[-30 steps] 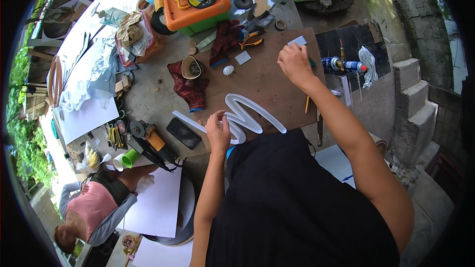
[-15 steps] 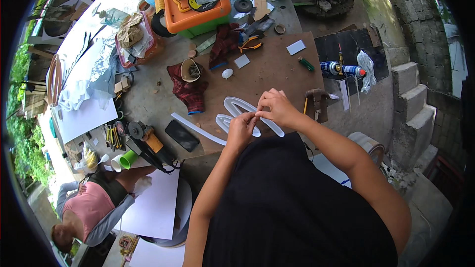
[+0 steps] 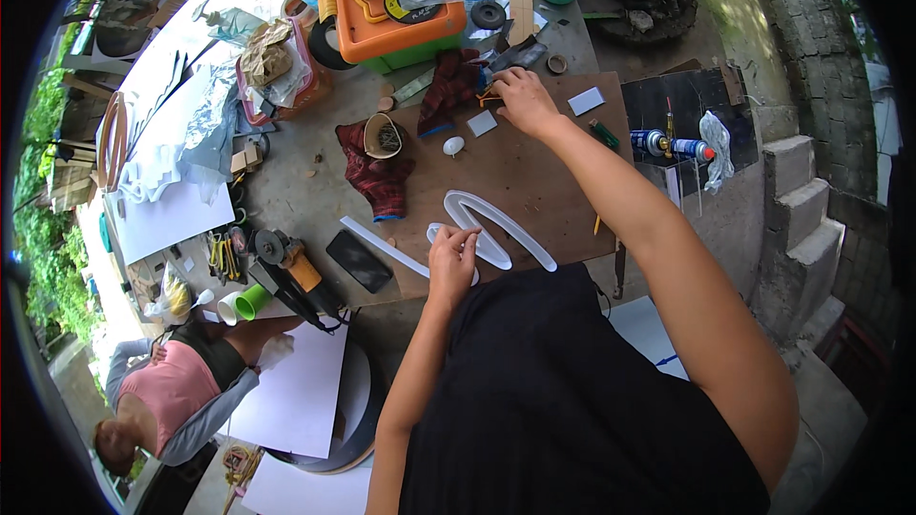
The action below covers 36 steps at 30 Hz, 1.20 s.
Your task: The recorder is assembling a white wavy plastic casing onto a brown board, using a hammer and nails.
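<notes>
A white, curving, letter-like shape (image 3: pixel 515 231) with raised thin walls lies on the brown board near my body. Over its left part is my left hand (image 3: pixel 452 262), fingers closed together on the white wall; the fingertips hide the exact grip. A straight white strip (image 3: pixel 386 246) lies just left of that hand. Farther out, my right hand (image 3: pixel 525 105) reaches across the board, its fingers curled on orange-handled pliers (image 3: pixel 488 96), which it mostly covers. Beside it lie two small white rectangular pieces, one left (image 3: pixel 482 122) and one right (image 3: pixel 586 101).
A black phone (image 3: pixel 359 260) and an angle grinder (image 3: pixel 286 262) lie to the left. Dark red gloves (image 3: pixel 374 181), a cup of small metal bits (image 3: pixel 384 136) and an orange toolbox (image 3: pixel 401 33) stand beyond. Spray cans (image 3: pixel 673 146) are at right. A seated person (image 3: pixel 172 391) is lower left.
My right hand has left the white shape and moved out to the pliers. My left hand stays at the shape. The whole view has shifted slightly.
</notes>
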Tool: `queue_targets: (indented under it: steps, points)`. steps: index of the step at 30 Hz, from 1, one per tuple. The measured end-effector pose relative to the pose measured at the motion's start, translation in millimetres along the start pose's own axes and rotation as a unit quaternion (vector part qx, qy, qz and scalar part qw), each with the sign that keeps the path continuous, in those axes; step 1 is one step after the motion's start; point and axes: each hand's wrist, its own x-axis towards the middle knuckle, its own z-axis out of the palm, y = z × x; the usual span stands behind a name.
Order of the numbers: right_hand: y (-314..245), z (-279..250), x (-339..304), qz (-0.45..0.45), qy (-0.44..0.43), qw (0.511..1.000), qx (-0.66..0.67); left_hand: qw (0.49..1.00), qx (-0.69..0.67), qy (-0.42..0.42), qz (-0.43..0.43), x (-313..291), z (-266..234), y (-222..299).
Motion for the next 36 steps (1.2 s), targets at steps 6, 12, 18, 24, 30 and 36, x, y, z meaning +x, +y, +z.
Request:
queue_targets:
  steps: [6, 12, 18, 24, 30, 36]
  points:
    - [6.8, 4.3, 15.5, -0.008, -0.158, 0.986, -0.057, 0.999, 0.011, 0.045, -0.011, -1.6, -9.5, -4.4]
    - [-11.3, -54.4, -21.6, 0.118, -0.169, 0.977, 0.050, 0.980, 0.110, 0.021, 0.165, 34.1, 4.9, 17.1]
    - [-20.6, -87.3, -122.2, 0.504, -0.133, 0.703, 0.484, 0.949, 0.241, -0.073, 0.190, 85.9, 49.6, -0.7]
    - [-45.9, -70.7, -180.7, 0.583, -0.123, 0.506, 0.624, 0.909, 0.342, -0.161, 0.175, 102.4, 74.5, -9.0]
    - [-32.0, -59.0, -171.5, 0.582, -0.145, 0.408, 0.688, 0.897, 0.366, -0.182, 0.168, 105.3, 73.3, -11.2]
    - [-32.7, -53.1, -170.1, 0.578, -0.145, 0.356, 0.719, 0.877, 0.409, -0.182, 0.178, 97.2, 78.8, -11.8]
